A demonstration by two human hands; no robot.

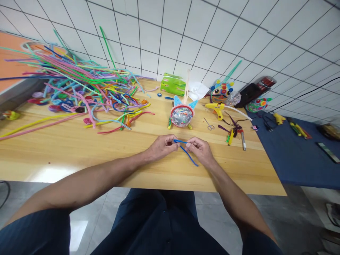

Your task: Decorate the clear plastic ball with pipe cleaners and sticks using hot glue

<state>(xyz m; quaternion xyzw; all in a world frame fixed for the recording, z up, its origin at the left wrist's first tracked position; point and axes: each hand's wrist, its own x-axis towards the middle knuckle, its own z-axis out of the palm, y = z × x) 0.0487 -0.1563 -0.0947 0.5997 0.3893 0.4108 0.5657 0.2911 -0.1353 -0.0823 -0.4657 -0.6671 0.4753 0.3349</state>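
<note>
Between my hands, over the wooden table, is a blue pipe cleaner folded into two legs. My left hand pinches it at the bend. The fingertips of my right hand are closed on the upper leg, while the other leg hangs down toward me with its end free. Just beyond my hands stands a round craft figure with a clear, bead-filled front, a red rim, light blue pointed ears and short yellow and green feet.
Piled pipe cleaners cover the table's left side. A green tissue pack stands at the back. Rightward lie small scissors, a yellow glue gun, a pen and another decorated figure. A blue-covered surface adjoins the table.
</note>
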